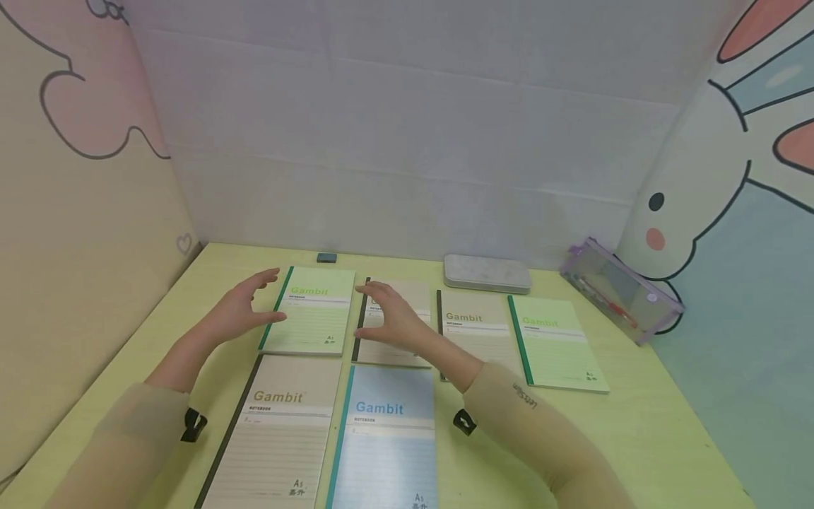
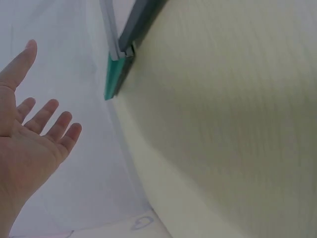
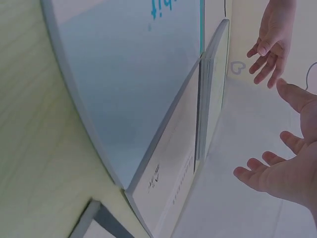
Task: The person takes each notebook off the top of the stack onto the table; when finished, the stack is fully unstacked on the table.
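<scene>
My left hand (image 1: pixel 238 311), fingers spread and thumb apart, hovers at the left edge of a green notebook (image 1: pixel 318 311) in the back row. My right hand (image 1: pixel 394 318) hangs over the brown-grey notebook (image 1: pixel 407 357) beside it, thumb and fingers apart and pointing left. Both hands hold nothing. The right wrist view shows the two palms facing each other, with the left hand (image 3: pixel 272 44) farther off. In front lie a larger brown-grey notebook (image 1: pixel 280 431) with a dark spine and a blue notebook (image 1: pixel 388 438).
Farther right lie another brown-grey notebook (image 1: pixel 480 339) and a green notebook (image 1: pixel 559 346). Behind them sit a grey tin case (image 1: pixel 486 272) and a small dark block (image 1: pixel 327 258). A see-through pencil pouch (image 1: pixel 623 290) leans on the right wall. Walls enclose the table (image 1: pixel 649 438) on three sides.
</scene>
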